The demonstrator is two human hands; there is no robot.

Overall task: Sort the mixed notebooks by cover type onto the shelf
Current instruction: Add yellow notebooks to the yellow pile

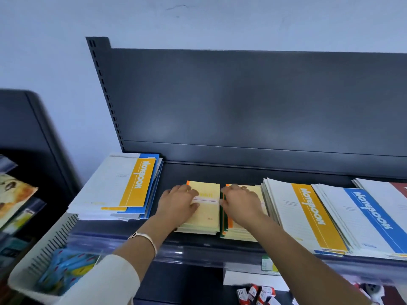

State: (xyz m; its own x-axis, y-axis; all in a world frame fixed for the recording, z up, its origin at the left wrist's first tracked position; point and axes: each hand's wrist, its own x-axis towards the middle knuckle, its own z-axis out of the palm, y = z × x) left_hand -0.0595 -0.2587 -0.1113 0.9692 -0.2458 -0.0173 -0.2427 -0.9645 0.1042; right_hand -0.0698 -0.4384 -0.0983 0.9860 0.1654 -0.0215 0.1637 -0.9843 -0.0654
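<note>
On shelf (pixel 242 172), far left: mixed stack (pixel 110 190), unsorted. Left hand (pixel 178 203): released, laid flat on left yellow pile (pixel 208 214), covering its left half. Right hand (pixel 241 203): fingers (pixel 229 191) bent at spine edge of right yellow pile (pixel 240 233); grasp not determinable. Likely light, thin, floppy, prone to sliding; take by bound spine edge, supporting underneath. Further right: sorted stacks (pixel 308 216).

Bright, soft blur (edges warped)

Stationery shop: gondola shelf (pixel 209 172), notebooks (pixel 308 212)
</note>
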